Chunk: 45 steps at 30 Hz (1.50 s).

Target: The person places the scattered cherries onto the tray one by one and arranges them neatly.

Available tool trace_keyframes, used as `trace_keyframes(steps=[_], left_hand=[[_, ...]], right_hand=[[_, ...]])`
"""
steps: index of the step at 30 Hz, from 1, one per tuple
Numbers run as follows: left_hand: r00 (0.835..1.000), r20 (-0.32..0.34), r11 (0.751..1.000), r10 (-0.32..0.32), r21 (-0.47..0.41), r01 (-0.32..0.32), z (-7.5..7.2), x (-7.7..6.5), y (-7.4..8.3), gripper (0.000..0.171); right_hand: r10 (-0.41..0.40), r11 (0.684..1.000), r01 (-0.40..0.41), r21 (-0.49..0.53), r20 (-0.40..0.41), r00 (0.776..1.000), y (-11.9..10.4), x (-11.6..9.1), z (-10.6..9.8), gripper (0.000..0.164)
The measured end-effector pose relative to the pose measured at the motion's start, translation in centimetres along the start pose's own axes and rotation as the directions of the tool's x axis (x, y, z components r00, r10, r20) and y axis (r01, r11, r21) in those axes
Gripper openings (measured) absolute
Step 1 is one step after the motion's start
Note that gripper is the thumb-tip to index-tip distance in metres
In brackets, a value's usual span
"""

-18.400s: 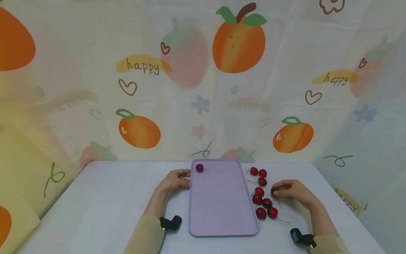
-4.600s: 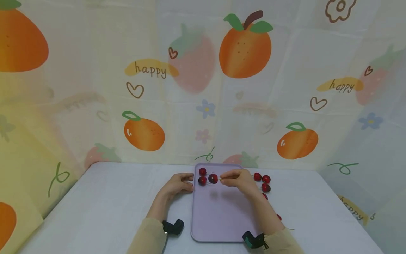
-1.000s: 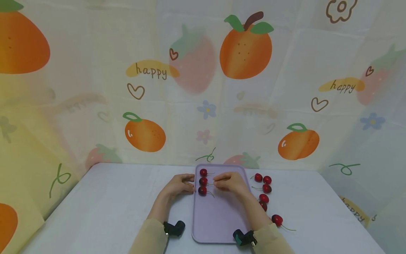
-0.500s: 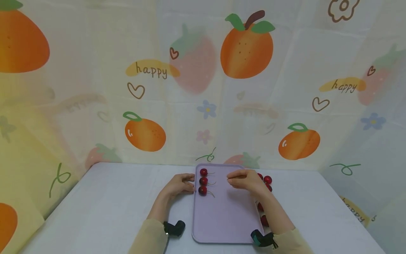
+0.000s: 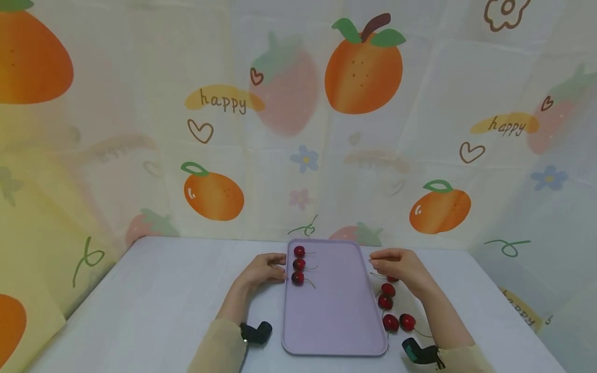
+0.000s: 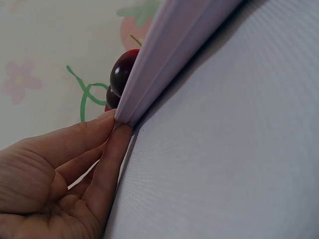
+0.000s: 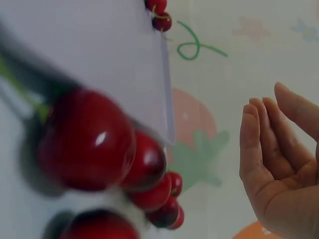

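Note:
Three red cherries (image 5: 297,278) lie in a column along the left side of the lilac tray (image 5: 336,311), stems pointing right. My left hand (image 5: 261,269) touches the tray's left rim with its fingertips; in the left wrist view its fingers (image 6: 107,149) meet at that rim beside dark cherries (image 6: 123,72). Over the table just right of the tray is my right hand (image 5: 401,267), partly hiding the cherries beneath it. In the right wrist view this hand (image 7: 281,159) has its thumb apart from loosely bent fingers, with nothing between them.
Several loose cherries (image 5: 388,290) with stems form a rough column right of the tray on the white table (image 5: 186,300). A fruit-print cloth (image 5: 280,207) hangs behind the table. Each wrist carries a black camera (image 5: 256,332).
Two more cherries lie on the tray than in the first frame. In the last second my right hand has left the cherries in the tray and moved right. My left hand stays at the rim.

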<state>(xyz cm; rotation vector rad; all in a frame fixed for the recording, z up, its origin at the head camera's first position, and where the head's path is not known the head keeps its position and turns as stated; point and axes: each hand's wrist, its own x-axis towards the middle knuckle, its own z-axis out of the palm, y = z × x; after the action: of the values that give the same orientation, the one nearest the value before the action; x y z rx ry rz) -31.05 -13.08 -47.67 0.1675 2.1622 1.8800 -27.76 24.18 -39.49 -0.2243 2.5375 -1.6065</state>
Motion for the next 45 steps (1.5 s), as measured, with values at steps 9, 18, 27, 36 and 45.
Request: trace_keyframes(steps=[9, 18, 27, 36, 45], left_hand=[[1.0, -0.004, 1.0, -0.008, 0.007, 0.008, -0.1, 0.0, -0.1, 0.061], [1.0, -0.011, 1.0, -0.019, 0.002, 0.019, 0.1, 0.0, 0.0, 0.06], [1.0, -0.006, 1.0, -0.007, -0.002, 0.007, 0.1, 0.2, -0.1, 0.061], [1.0, -0.018, 1.0, -0.024, 0.003, 0.024, 0.1, 0.2, -0.1, 0.061], [1.0, -0.022, 1.0, -0.019, 0.015, 0.019, 0.2, 0.0, 0.1, 0.059]], right_hand=[[0.037, 0.999, -0.036, -0.038, 0.019, 0.999, 1.7, -1.4, -2.4, 0.048], [0.029, 1.0, -0.028, -0.01, 0.148, 0.989, 4.0, -2.7, -5.8, 0.049], [0.091, 0.994, -0.104, 0.02, 0.336, 0.937, 6.6, -3.8, -8.8, 0.042], [0.153, 0.983, -0.181, 0.024, 0.437, 0.886, 8.8, -4.4, -9.7, 0.033], [0.227, 0.973, -0.225, -0.056, 0.429, 0.874, 9.2, -4.9, -9.5, 0.027]])
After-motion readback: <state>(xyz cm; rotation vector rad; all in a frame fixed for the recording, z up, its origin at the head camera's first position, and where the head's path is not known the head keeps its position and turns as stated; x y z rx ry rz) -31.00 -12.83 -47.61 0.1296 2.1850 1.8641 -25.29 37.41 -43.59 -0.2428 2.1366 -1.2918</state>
